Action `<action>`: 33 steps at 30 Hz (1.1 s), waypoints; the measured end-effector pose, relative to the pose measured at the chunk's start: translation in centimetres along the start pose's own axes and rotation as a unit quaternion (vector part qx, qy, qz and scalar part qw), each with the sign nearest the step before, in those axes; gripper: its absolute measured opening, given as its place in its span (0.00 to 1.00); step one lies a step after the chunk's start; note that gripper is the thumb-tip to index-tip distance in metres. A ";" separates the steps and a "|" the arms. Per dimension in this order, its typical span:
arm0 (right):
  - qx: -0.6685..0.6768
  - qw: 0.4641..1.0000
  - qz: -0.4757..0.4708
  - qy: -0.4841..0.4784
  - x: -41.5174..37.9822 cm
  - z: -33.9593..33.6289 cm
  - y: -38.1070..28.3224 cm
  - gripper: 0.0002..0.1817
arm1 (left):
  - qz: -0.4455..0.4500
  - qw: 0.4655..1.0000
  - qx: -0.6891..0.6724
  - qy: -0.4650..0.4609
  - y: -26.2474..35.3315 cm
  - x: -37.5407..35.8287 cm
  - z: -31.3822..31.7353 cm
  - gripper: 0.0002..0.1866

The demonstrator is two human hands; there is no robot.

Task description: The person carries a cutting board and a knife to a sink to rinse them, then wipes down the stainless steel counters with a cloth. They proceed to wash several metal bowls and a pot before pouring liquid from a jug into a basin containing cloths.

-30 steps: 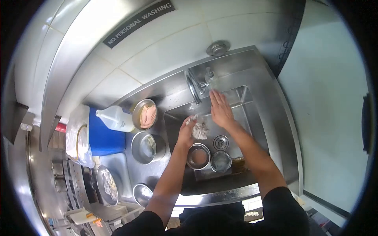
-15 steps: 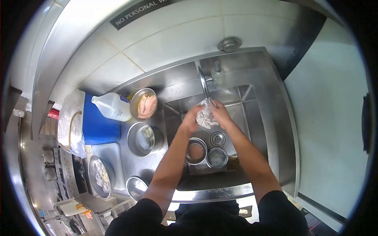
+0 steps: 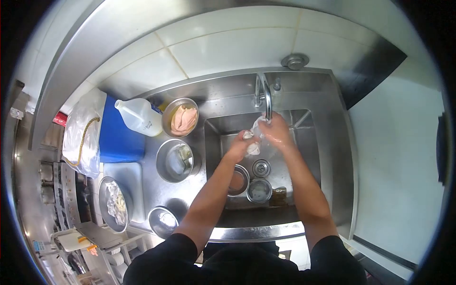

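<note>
A wet whitish cloth (image 3: 253, 148) is bunched between my hands, under the curved metal faucet (image 3: 268, 97). My left hand (image 3: 238, 146) is closed round the lower part of it. My right hand (image 3: 277, 132) grips the upper end, close to the faucet's mouth. Below them, in the steel sink (image 3: 311, 156), are a round drain strainer (image 3: 261, 168), a metal bowl with brownish contents (image 3: 240, 181) and a smaller round container (image 3: 260, 191). My left forearm partly hides the brownish bowl.
Left of the sink stand a bowl with pale pink meat (image 3: 184, 119), a metal pot (image 3: 164, 161), a small bowl (image 3: 163, 222) and a large bowl of cloths or scraps (image 3: 116, 204). A plastic jug (image 3: 140, 118) is beside a blue container (image 3: 118, 140). A pump bottle (image 3: 277, 85) stands behind the sink.
My hands have drawn slightly apart, with the cloth stretched and twisted between them rather than in one bundle. The right hand is now higher, near the faucet. The camera view has shifted.
</note>
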State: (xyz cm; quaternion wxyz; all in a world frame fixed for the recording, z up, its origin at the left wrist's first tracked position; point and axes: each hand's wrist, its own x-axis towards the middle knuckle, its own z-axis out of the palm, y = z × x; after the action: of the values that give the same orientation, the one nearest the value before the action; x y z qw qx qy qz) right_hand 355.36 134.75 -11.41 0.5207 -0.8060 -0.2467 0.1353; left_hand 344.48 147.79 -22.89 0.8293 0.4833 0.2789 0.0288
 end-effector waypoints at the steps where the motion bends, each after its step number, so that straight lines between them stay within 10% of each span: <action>1: -0.020 1.000 -0.021 0.011 0.0 -0.6 -0.4 0.07 | 0.011 0.996 0.090 0.005 0.3 0.2 0.4 0.16; 5: 0.184 0.982 0.010 0.030 0.3 -2.6 -0.1 0.08 | 0.088 0.935 0.338 0.063 -5.2 6.4 -2.1 0.14; 11: 0.033 0.995 0.045 0.080 -0.4 -4.9 0.3 0.12 | -0.042 0.996 0.084 -0.005 2.3 1.3 2.9 0.14; 13: -0.107 0.989 0.074 0.065 -0.2 -3.3 4.5 0.17 | 0.016 0.997 0.068 -0.042 2.8 0.7 4.2 0.10; 19: 0.267 0.934 0.216 0.095 -0.8 0.0 7.1 0.14 | 0.148 0.966 0.180 -0.111 3.5 0.9 5.0 0.08; 23: 0.289 0.947 0.143 0.002 -0.7 1.9 6.2 0.12 | 0.283 0.868 0.400 -0.076 4.0 0.7 5.0 0.11; 26: 0.170 0.980 0.082 0.057 0.2 2.7 5.7 0.11 | 0.162 0.940 0.297 -0.043 4.4 -0.8 4.1 0.24; 29: 0.081 0.994 0.024 0.072 0.0 3.0 4.3 0.12 | 0.086 0.853 0.514 -0.041 5.1 -1.3 2.6 0.42; 33: 0.134 0.988 0.040 0.073 -1.0 2.0 -0.5 0.15 | 0.271 0.732 0.621 0.065 2.0 -1.0 1.0 0.55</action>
State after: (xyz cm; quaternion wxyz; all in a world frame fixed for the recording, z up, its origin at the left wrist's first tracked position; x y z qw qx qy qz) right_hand 353.40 135.93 -11.86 0.6344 -0.7462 -0.1551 0.1290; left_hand 344.58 147.78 -20.48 0.2814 0.9429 0.1450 0.1041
